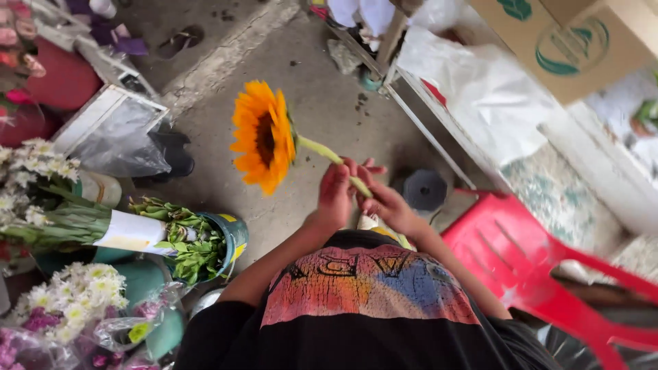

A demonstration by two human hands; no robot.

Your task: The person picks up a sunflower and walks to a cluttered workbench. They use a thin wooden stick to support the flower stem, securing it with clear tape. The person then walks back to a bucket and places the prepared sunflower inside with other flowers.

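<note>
A large orange sunflower [264, 136] with a dark centre is held out over the concrete floor, its head tipped to the left. Its pale green stem [322, 152] runs down and right into both hands. My left hand [336, 192] is closed around the stem just below the bloom. My right hand [385, 200] grips the stem a little lower, fingers curled over it. The lower stem is hidden behind my hands and my black printed shirt.
A bucket [233, 236] of green stem trimmings stands at the left, with bundles of white daisies [34, 178] and wrapped mixed flowers [68, 308] beside it. A red plastic chair [541, 267] is at the right. Cardboard boxes [576, 41] and white plastic sit on a shelf.
</note>
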